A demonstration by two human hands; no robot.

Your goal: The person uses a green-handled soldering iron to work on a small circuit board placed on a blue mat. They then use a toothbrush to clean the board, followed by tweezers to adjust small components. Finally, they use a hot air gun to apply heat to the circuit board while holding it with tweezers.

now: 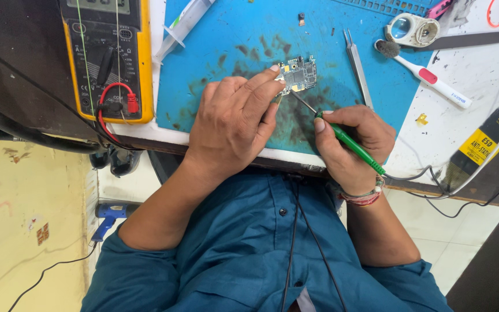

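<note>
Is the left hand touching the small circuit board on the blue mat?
Touching. The head view shows the left hand with its fingers pressed on the edge of the circuit board, on the blue mat.

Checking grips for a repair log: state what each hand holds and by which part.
Right hand grips the green soldering iron by its handle. Left hand pins the small circuit board at its near-left edge.
</note>
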